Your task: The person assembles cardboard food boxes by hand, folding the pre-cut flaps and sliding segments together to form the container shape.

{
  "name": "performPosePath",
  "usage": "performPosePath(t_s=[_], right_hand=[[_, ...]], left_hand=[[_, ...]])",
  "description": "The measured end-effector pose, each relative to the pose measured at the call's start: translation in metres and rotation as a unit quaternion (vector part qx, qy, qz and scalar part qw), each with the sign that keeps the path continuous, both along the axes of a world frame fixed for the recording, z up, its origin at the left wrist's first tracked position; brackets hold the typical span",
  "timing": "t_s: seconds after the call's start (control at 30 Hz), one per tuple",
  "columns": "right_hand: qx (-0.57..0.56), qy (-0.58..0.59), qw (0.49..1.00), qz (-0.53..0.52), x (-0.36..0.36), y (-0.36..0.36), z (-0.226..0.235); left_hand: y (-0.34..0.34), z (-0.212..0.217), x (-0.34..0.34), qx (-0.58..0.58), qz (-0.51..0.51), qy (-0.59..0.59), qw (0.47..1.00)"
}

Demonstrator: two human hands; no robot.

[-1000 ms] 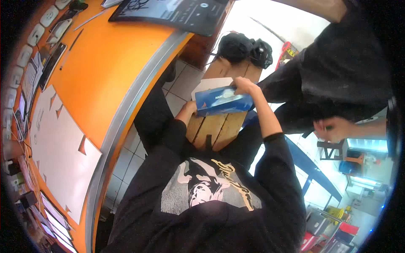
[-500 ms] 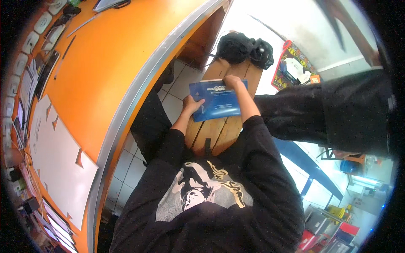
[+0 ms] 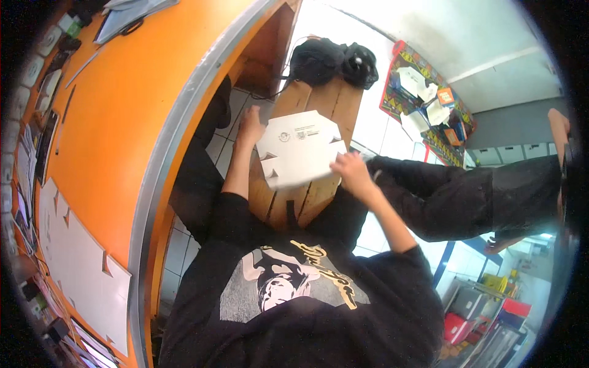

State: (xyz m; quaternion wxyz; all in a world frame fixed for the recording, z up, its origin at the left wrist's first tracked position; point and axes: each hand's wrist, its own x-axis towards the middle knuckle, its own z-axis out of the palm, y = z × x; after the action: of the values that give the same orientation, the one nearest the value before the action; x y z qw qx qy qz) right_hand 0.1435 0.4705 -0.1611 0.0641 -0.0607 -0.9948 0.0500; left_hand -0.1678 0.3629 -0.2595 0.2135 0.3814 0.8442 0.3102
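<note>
A cream-white cardboard sheet [image 3: 299, 150] with cut corners, notched sides and small dark printed marks is over the wooden bench [image 3: 294, 98] in front of me. Its lower edge is slightly blurred. My right hand [image 3: 354, 175] is closed on the sheet's right edge, thumb and fingers pinching it. Beside the upper left corner is my left hand [image 3: 249, 127], its fingers stretched upward and apart and its inner side close against the edge. Whether it touches the sheet is hard to tell.
Black bags [image 3: 331, 62] sit at the bench's far end. To the left runs an orange table [image 3: 153, 80] with a metal edge and a large white notched sheet [image 3: 86, 264]. At right, another person's black-trousered leg [image 3: 442, 196] reaches in below a patterned mat [image 3: 392, 92] holding cardboard pieces.
A blue printed face was between my hands before; now a white notched face shows. My right hand has moved down to the lower right edge, my left up and outward.
</note>
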Motion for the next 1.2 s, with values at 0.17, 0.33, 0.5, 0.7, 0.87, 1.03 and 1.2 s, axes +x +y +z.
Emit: performPosePath(t_s=[0.17, 0.33, 0.5, 0.7, 0.87, 1.03, 1.2], right_hand=[[-0.035, 0.05, 0.988, -0.144, 0.079, -0.062, -0.042], [-0.132, 0.23, 0.84, -0.474, 0.073, -0.113, -0.05], [-0.588, 0.466, 0.396, -0.529, 0.054, -0.113, -0.069], [-0.492, 0.428, 0.618, -0.439, 0.059, -0.046, -0.076], [-0.641, 0.383, 0.574, -0.335, 0.07, 0.029, -0.073], [-0.669, 0.331, 0.578, -0.33, 0.037, 0.07, -0.122], [-0.487, 0.24, 0.681, -0.492, 0.017, 0.056, -0.151]], left_hand=[[0.043, -0.027, 0.064, -0.038, -0.053, 0.184, 0.981], [0.041, -0.014, 0.064, -0.116, -0.03, 0.08, 0.989], [0.034, -0.007, 0.06, -0.247, 0.005, 0.046, 0.968], [0.013, -0.053, 0.018, -0.272, 0.01, 0.042, 0.961], [0.008, -0.014, 0.007, -0.007, -0.012, -0.246, 0.969], [-0.003, -0.033, -0.004, -0.019, 0.017, -0.354, 0.935], [-0.009, -0.039, 0.0, -0.007, 0.039, -0.34, 0.94]])
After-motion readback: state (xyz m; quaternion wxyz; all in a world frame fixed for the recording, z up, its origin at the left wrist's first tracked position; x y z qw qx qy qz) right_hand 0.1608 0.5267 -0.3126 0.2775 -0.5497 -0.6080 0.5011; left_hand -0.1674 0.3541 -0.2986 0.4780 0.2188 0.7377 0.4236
